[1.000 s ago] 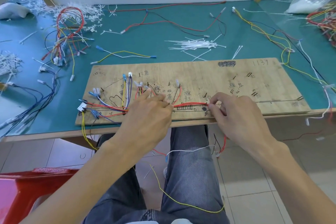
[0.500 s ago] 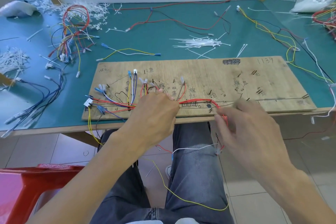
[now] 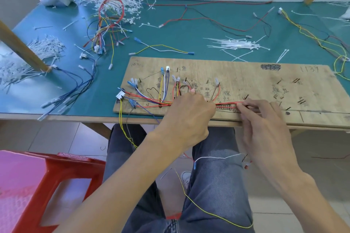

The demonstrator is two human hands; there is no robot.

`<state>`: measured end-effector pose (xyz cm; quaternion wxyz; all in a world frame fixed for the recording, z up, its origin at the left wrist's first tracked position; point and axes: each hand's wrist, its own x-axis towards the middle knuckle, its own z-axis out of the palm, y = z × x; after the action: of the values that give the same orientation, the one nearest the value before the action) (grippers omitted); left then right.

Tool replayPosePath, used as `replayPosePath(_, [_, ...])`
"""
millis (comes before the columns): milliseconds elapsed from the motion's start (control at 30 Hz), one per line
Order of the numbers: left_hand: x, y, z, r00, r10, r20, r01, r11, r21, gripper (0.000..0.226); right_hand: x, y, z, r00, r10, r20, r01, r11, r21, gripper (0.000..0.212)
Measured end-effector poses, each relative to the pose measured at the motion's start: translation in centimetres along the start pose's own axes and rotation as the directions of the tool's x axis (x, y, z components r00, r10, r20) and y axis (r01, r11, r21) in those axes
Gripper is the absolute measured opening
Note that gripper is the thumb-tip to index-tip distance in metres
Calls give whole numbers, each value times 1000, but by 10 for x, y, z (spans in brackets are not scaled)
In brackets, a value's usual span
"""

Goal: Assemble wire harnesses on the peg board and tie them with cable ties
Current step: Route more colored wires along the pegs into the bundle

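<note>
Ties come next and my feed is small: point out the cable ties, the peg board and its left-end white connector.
cable ties (image 3: 237,44): head view, middle of the loose bundle.
peg board (image 3: 246,79): head view, bare wood right of centre.
white connector (image 3: 120,95): head view, its housing at the board's left end.

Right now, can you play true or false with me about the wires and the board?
1. The left hand and the right hand both hold the red wires on the board. True.
2. The pile of white cable ties lies on the board. False: it lies on the green table, behind the board.
3. A white connector sits at the board's left end. True.
4. The stool is blue. False: it is red.
5. A yellow wire hangs down below the table, across the person's legs. True.
</note>
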<state>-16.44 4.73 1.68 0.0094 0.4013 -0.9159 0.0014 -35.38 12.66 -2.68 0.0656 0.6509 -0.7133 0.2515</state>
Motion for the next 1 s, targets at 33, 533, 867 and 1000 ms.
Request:
replayPosePath(33, [-1, 0, -1, 1000, -2, 2, 2, 1000, -10, 24, -3, -1, 1, 1000, 3, -16, -2, 1000, 5, 28])
replayPosePath(533, [-6, 0, -14, 999, 17, -39, -20, 997, -81, 17, -60, -98, 5, 961, 159, 227, -258, 813, 522, 14])
replayPosePath(867, [-7, -5, -17, 999, 29, -25, -31, 994, -102, 35, -37, -138, 41, 797, 74, 599, -514, 604, 609, 27])
replayPosePath(1000, [-6, -4, -17, 999, 31, -32, -34, 994, -105, 32, -33, -136, 42, 759, 82, 645, -634, 314, 707, 29])
